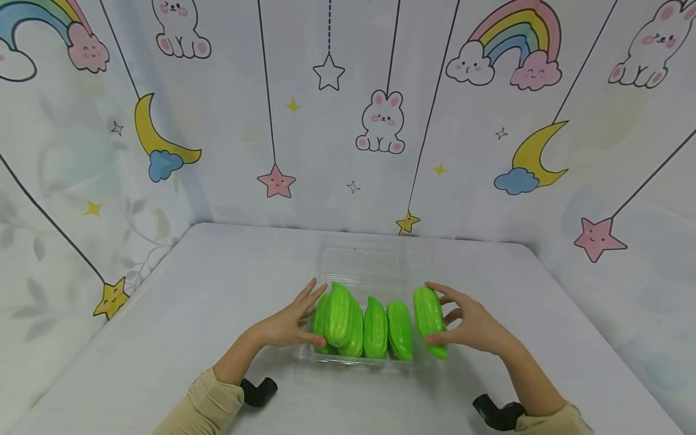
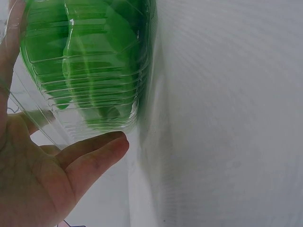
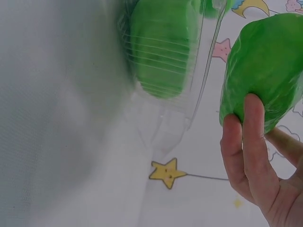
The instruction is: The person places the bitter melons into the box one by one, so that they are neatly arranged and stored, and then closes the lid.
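Note:
A clear plastic clamshell container (image 1: 361, 360) stands on the table with its lid (image 1: 361, 260) folded back. Inside it are several bright green, ridged gourd-like vegetables, one (image 1: 338, 317) lying on top of others at the left and another (image 1: 400, 331) at the right end. My left hand (image 1: 288, 320) is spread at the container's left end, its fingers fairly straight and its thumb near the front corner. My right hand (image 1: 473, 323) grips a green gourd-like vegetable (image 1: 428, 314) between thumb and fingers, just right of the container. In the right wrist view, that vegetable (image 3: 265, 66) is raised beside the container wall.
The white table (image 1: 228, 272) extends around the container on both sides. A cloth backdrop (image 1: 337, 199) with cartoon rabbits, stars and moons rises behind it. A black band part (image 1: 258, 391) is at the left wrist and another (image 1: 497, 412) at the right.

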Available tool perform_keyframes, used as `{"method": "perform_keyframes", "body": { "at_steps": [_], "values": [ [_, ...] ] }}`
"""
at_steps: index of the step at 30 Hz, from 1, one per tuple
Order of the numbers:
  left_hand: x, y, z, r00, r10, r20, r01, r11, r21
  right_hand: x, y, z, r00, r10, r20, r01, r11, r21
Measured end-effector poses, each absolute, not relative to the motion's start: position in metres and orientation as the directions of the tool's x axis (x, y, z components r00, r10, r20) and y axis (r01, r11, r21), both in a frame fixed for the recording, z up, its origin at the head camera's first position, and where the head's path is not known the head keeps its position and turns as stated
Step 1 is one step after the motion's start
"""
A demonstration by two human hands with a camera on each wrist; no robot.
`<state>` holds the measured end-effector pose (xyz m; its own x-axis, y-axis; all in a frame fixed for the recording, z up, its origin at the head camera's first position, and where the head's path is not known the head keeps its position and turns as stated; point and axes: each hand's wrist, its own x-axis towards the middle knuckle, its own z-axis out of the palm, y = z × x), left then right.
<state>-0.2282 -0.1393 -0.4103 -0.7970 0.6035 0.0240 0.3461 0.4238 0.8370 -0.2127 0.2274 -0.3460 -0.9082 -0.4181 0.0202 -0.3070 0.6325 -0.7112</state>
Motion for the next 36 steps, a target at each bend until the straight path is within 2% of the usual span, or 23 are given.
{"method": "perform_keyframes", "body": {
  "at_steps": [36],
  "values": [
    [-0.228,-0.140,-0.408,-0.799,0.601,0.020,0.345,0.431,0.834,-0.230,0.181,-0.356,-0.899,-0.438,0.015,-0.304,0.598,-0.741]
  ]
}}
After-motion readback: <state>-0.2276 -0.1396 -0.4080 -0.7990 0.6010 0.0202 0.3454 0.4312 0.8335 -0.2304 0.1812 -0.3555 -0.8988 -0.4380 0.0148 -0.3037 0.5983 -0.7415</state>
